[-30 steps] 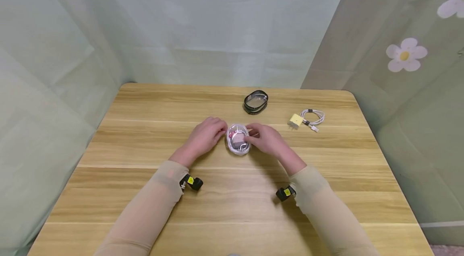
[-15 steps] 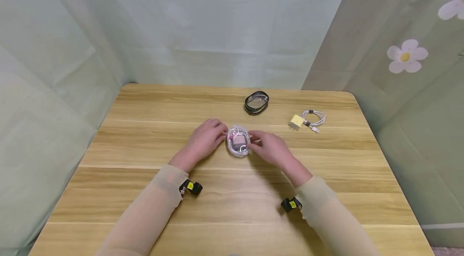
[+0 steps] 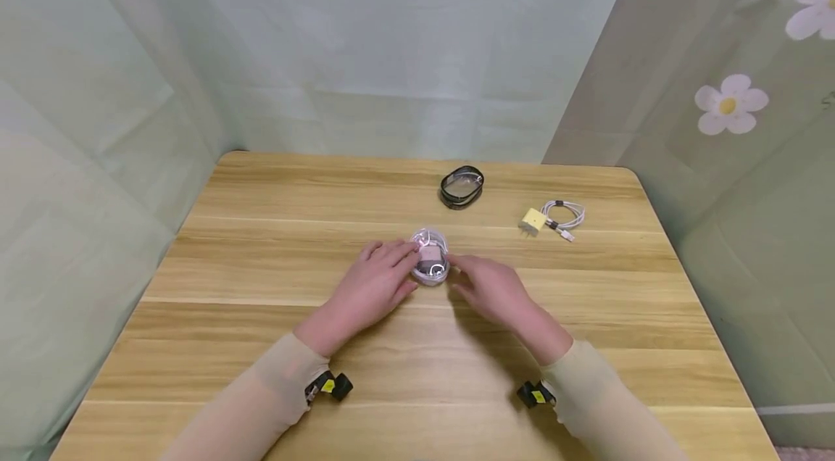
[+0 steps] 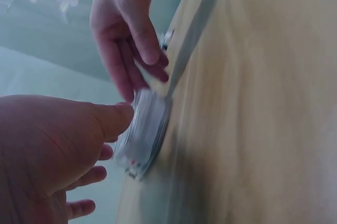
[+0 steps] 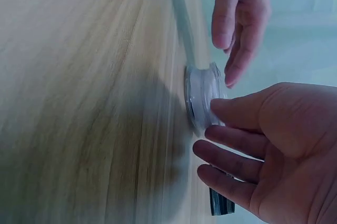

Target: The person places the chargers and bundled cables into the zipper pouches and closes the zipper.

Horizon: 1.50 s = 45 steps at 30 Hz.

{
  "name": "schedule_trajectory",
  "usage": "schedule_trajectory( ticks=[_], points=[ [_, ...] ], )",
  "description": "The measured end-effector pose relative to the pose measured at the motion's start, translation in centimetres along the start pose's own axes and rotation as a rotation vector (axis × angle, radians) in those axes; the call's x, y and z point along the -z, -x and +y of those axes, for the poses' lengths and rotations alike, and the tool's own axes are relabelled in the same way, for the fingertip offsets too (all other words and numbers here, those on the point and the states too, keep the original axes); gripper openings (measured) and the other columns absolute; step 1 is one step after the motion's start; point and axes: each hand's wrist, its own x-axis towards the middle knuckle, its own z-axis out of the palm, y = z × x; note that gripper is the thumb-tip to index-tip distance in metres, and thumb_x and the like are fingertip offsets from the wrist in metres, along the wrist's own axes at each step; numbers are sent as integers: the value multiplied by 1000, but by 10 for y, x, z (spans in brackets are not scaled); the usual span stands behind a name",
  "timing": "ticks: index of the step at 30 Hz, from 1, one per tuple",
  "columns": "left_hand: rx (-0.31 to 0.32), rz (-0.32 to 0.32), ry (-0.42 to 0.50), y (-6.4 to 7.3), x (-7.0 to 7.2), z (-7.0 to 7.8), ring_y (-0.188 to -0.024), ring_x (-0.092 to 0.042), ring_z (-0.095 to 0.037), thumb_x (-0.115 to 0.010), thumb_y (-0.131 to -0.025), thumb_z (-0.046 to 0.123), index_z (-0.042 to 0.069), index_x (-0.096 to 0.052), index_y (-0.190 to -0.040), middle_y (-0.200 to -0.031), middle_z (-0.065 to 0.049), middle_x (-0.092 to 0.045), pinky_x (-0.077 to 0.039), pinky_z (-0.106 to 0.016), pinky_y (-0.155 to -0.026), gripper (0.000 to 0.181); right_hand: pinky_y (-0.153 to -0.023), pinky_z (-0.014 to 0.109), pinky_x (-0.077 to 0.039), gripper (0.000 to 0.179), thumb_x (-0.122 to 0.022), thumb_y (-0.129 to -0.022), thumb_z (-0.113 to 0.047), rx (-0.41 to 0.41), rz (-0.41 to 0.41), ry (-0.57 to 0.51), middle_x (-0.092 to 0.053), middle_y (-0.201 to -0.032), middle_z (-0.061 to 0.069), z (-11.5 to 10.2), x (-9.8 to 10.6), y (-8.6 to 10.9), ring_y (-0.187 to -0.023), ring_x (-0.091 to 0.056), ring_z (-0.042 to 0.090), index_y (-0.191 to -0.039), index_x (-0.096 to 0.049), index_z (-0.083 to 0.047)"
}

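Note:
A small clear oval pouch (image 3: 430, 274) with a whitish rim lies flat on the wooden table, a plug adapter and coiled cable showing through its top. My left hand (image 3: 372, 283) reaches in from the left, its fingertips overlapping the pouch's left edge in the head view. On the other side my right hand (image 3: 492, 291) has its fingertips right at the pouch's right rim. Both wrist views show loosely extended fingers; the left thumb (image 4: 116, 120) and the right thumb (image 5: 231, 109) each overlap the pouch there. Neither hand grips it.
Behind the pouch stands a black-rimmed clear oval case (image 3: 462, 187). To the right lie a yellow plug adapter (image 3: 533, 220) and a coiled white cable (image 3: 572, 209) with dark ties. Fabric curtains (image 3: 391, 48) close off the back and sides of the table (image 3: 417, 388).
Both hands have drawn back toward the person. The left fingers have spread over the pouch's left edge, and the right fingers have slid off its top to the right rim. The pouch stays nearly in place.

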Motion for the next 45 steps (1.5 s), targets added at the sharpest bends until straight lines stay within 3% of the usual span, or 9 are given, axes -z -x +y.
schedule_trajectory(
  ticks=[4,8,24,33,45],
  points=[
    [-12,-31,30,5,0,9,-153,-49,-36,-71,-109,40,6,-60,-157,-165,-14,-53,-35,-66,-123,60,-110,53,-54,59,-82,-100,-11,54,-9,2,-69,-147,12,-1,0,4,-131,-70,33,-155,-62,-10],
    [-27,-62,21,6,-1,14,-158,-43,-34,-70,-109,42,6,-56,-160,-168,-13,-49,-30,-64,-126,64,-114,55,-50,63,-83,-99,-11,81,-22,7,-66,-152,12,-2,0,6,-137,-65,35,-158,-59,-10],
    [-28,-63,-71,8,0,14,-154,-48,-35,-71,-109,45,5,-57,-158,-165,-15,-53,-28,-62,-128,65,-119,54,-46,64,-83,-100,-17,176,-35,88,-63,-154,14,-7,-2,3,-140,-62,36,-158,-58,-6],
    [7,-87,-75,5,3,13,-154,-48,-36,-70,-109,44,3,-58,-157,-164,-17,-53,-27,-63,-129,65,-121,55,-43,63,-82,-102,-20,193,-38,117,-64,-153,16,-10,-6,-5,-140,-62,37,-158,-58,-4],
    [15,7,-41,-4,4,-2,-144,-58,-41,-77,-106,31,-7,-63,-146,-150,-26,-63,-35,-58,-126,57,-119,52,-45,60,-80,-103,-17,214,-18,144,-66,-150,15,-17,-10,-31,-137,-64,36,-157,-58,-5]
  ],
)
